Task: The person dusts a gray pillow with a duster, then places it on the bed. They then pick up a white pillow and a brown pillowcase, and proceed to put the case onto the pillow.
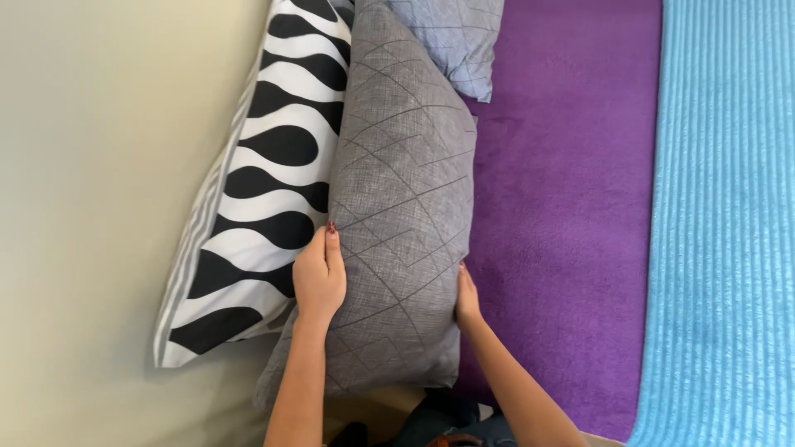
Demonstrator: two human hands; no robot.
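Grey woven pillow with thin dark line pattern (397,215): centre of frame, leaning on a black-and-white wave-print pillow (265,182) at its left. Likely soft, light and yielding, with a cloth cover that gives good grip; best held by its two long edges. Left hand (319,277) lies flat on the left edge, fingers together. Right hand (465,300) presses the right edge; its fingers are tucked out of sight. Second grey pillow (451,37), top centre. Purple plush blanket (563,207) beneath; blue ribbed blanket (720,223) at right; beige wall (99,165) at left.
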